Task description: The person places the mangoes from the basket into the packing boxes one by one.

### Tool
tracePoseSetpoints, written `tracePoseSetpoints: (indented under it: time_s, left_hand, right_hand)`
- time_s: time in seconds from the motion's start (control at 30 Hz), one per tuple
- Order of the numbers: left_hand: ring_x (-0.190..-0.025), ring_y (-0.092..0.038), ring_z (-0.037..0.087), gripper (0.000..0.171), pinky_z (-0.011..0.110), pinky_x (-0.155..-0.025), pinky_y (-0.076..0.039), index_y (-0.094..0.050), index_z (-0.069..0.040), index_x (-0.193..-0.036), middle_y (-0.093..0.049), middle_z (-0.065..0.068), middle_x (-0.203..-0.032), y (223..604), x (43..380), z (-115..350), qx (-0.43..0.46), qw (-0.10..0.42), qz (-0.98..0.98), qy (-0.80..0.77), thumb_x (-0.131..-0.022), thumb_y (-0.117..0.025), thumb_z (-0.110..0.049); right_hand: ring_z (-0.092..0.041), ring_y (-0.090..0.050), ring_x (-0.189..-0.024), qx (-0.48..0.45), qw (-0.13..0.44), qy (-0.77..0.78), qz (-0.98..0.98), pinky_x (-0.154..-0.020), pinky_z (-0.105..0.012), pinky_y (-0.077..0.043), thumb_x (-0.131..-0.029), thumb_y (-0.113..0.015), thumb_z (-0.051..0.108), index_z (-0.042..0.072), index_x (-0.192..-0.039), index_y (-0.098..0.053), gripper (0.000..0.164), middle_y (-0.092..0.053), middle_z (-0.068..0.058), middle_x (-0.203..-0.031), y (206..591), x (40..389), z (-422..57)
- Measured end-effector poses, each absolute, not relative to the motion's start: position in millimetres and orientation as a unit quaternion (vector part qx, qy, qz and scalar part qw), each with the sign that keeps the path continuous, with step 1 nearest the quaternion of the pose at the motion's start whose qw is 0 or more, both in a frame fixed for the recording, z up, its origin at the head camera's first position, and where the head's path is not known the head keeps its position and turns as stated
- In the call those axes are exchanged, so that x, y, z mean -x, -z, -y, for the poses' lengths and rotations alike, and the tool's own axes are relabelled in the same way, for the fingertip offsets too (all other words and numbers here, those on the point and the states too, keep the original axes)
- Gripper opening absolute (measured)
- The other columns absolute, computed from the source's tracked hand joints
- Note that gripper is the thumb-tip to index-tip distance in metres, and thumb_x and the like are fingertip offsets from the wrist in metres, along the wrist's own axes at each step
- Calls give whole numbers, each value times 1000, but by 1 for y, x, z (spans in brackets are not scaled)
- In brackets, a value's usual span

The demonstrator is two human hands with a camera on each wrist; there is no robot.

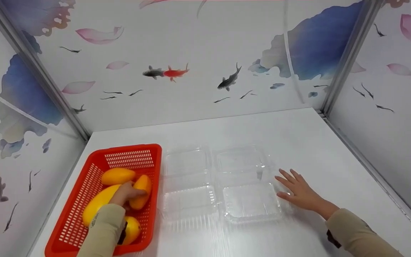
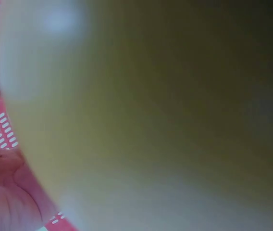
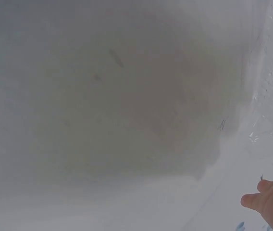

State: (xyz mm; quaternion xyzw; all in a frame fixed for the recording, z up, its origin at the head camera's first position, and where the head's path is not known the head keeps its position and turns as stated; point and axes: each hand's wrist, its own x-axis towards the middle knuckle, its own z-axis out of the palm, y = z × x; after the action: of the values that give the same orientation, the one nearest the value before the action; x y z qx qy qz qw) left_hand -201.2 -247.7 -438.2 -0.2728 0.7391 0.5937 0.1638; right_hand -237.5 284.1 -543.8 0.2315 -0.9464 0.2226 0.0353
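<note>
Shows nearest, inside the red basket [image 1: 158, 160], a round yellow fruit [image 1: 132, 230]; lays the left hand [image 1: 125, 194] on a curved yellow fruit [image 1: 140, 203] also inside, cannot tell whether gripping; spreads the right hand [image 1: 303, 192], fingers straight, beside clear containers [image 1: 250, 201]; ends at a fish-patterned wall [image 1: 191, 100].

An elongated orange-yellow mango [image 1: 143, 183] lies slanted beside the red basket's [image 1: 158, 171] right wall.

4 fruits [image 1: 118, 176] lie in the basket [image 1: 158, 171], left of the containers [image 1: 252, 201], on the table [image 1: 298, 142].
</note>
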Motion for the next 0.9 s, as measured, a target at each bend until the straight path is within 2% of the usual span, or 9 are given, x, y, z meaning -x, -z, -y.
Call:
tracePoseSetpoints:
  time_s: [0.23,0.37,0.43,0.6,0.8,0.9]
  left_hand:
    - [-112,-39,29,92,40,-88,-44,-31,-23,-136,-37,7,-126,449,206,252,280,159,-755,-571,-60,-80,-41]
    - [-104,-43,30,79,35,-77,-45,-33,-9,-135,-43,14,-121,458,224,268,208,176,-842,-466,-74,-71,-41]
    - [-102,-44,33,80,34,-72,-46,-29,-2,-138,-44,19,-122,459,232,275,179,179,-866,-431,-79,-67,-41]
    - [-108,-42,38,94,37,-76,-48,-13,1,-144,-34,22,-133,449,237,282,173,185,-859,-445,-79,-66,-43]
    - [-103,-47,34,82,38,-75,-51,-19,2,-141,-38,23,-128,427,241,279,141,165,-871,-440,-83,-62,-39]
    - [-101,-49,32,83,37,-77,-51,-19,1,-142,-39,22,-127,416,245,271,133,166,-876,-433,-83,-62,-40]
  right_hand:
    - [-51,-18,-129,-244,44,-227,942,-100,-67,-12,-87,-56,36,3,-134,-43,59,-30,-22,-144,543,238,-284]
    - [-51,-17,-130,-249,46,-229,940,-100,-67,-11,-88,-56,37,3,-135,-42,59,-28,-22,-145,538,239,-282]
    - [-50,-17,-130,-251,50,-231,939,-100,-67,-11,-87,-57,36,4,-135,-42,60,-28,-22,-144,535,240,-281]
    - [-49,-17,-130,-261,54,-230,936,-100,-66,-11,-87,-57,36,4,-136,-42,60,-28,-23,-144,524,241,-272]
    - [-45,-17,-133,-278,44,-226,932,-102,-65,-11,-88,-55,39,8,-137,-40,60,-28,-18,-146,510,240,-248]
    - [-44,-17,-133,-301,39,-232,924,-102,-65,-13,-88,-55,41,9,-138,-40,61,-28,-16,-147,504,238,-232]
